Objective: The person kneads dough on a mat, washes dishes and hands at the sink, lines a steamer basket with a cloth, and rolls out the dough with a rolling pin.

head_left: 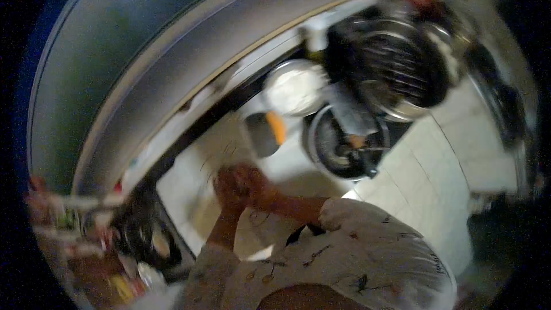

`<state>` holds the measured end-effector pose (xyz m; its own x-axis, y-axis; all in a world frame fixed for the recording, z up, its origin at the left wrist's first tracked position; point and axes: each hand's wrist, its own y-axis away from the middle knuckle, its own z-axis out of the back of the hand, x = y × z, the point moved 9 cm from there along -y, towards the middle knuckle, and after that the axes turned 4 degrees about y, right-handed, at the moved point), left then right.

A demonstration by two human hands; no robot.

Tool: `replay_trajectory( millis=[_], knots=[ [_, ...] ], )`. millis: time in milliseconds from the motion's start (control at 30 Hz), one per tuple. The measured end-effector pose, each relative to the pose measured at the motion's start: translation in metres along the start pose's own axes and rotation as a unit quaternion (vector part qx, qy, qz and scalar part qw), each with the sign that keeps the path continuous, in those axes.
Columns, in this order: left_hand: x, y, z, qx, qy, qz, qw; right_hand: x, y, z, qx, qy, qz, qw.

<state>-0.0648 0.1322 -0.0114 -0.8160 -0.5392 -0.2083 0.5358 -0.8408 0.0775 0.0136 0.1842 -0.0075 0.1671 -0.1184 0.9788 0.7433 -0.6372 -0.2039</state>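
My left hand [228, 188] and my right hand [259, 189] are pressed together over the pale surface [189, 178]. Both look closed, the fingers curled against each other; anything between them is hidden, and the picture is blurred. Just beyond the hands lies a dark round item [258, 135] with an orange part on its right side. Farther up is a round bowl [294, 89] filled with something white. To its lower right sits a dark round pan [326, 158], with a grey flat object [351, 116] lying across it.
A large dark round vessel [402, 63] with a ridged interior stands at the upper right. At the lower left is a dark appliance [146, 235], apparently a stove, with small items beside it. Pale tiles [413, 172] show at the right. A long ledge [206, 51] curves across the top.
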Motion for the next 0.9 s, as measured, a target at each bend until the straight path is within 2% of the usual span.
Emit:
replay_trajectory(
  millis=[33, 67, 133, 167, 233, 300, 400, 433, 533, 633, 667, 700, 767, 800, 867, 900],
  knots=[
    [-0.011, -0.008, 0.011, 0.057, -0.064, 0.036, 0.996, 0.015, -0.004, -0.009, 0.026, 0.137, 0.095, 0.986],
    [-0.006, -0.010, 0.013, 0.120, -0.122, 0.072, 0.983, 0.031, -0.003, -0.024, 0.048, 0.259, 0.199, 0.944],
    [0.040, -0.020, -0.049, -0.081, -0.149, 0.000, 0.985, 0.030, -0.017, -0.050, 0.145, 0.389, 0.164, 0.895],
    [0.043, -0.019, -0.049, -0.063, -0.173, 0.011, 0.983, 0.026, -0.020, -0.059, 0.190, 0.454, 0.152, 0.857],
    [0.032, -0.030, -0.037, -0.026, -0.214, 0.009, 0.976, 0.008, -0.033, -0.064, 0.226, 0.461, 0.122, 0.849],
    [0.029, -0.037, -0.027, -0.031, -0.165, 0.010, 0.986, -0.004, -0.039, -0.071, 0.259, 0.495, 0.067, 0.827],
    [0.037, -0.054, -0.027, -0.004, -0.113, 0.007, 0.994, -0.010, -0.043, -0.071, 0.205, 0.456, 0.116, 0.858],
    [0.040, -0.057, -0.032, 0.012, -0.099, 0.006, 0.995, -0.015, -0.046, -0.073, 0.212, 0.456, 0.098, 0.859],
    [0.050, -0.072, -0.032, -0.028, -0.077, -0.015, 0.997, -0.019, -0.067, -0.083, 0.203, 0.459, 0.080, 0.861],
    [0.045, -0.078, -0.015, -0.019, -0.135, -0.010, 0.991, -0.018, -0.073, -0.075, 0.138, 0.448, 0.109, 0.877],
    [0.046, -0.079, -0.012, -0.064, 0.070, -0.036, 0.995, -0.027, -0.078, -0.071, 0.104, 0.429, 0.121, 0.889],
    [0.054, -0.080, -0.014, -0.103, 0.274, -0.061, 0.954, -0.029, -0.081, -0.066, 0.072, 0.409, 0.135, 0.900],
    [0.061, -0.084, 0.000, -0.159, 0.266, -0.077, 0.948, -0.019, -0.082, -0.055, 0.020, 0.317, 0.150, 0.936],
    [0.074, -0.079, 0.003, -0.179, 0.330, -0.028, 0.926, -0.014, -0.080, -0.048, -0.004, 0.268, 0.160, 0.950],
    [0.102, -0.069, -0.006, -0.214, 0.453, 0.071, 0.862, -0.034, -0.062, -0.027, -0.049, 0.295, 0.076, 0.951],
    [0.117, -0.057, -0.002, -0.295, 0.482, 0.077, 0.821, -0.035, -0.054, -0.022, -0.032, 0.266, 0.029, 0.963]
  ],
)
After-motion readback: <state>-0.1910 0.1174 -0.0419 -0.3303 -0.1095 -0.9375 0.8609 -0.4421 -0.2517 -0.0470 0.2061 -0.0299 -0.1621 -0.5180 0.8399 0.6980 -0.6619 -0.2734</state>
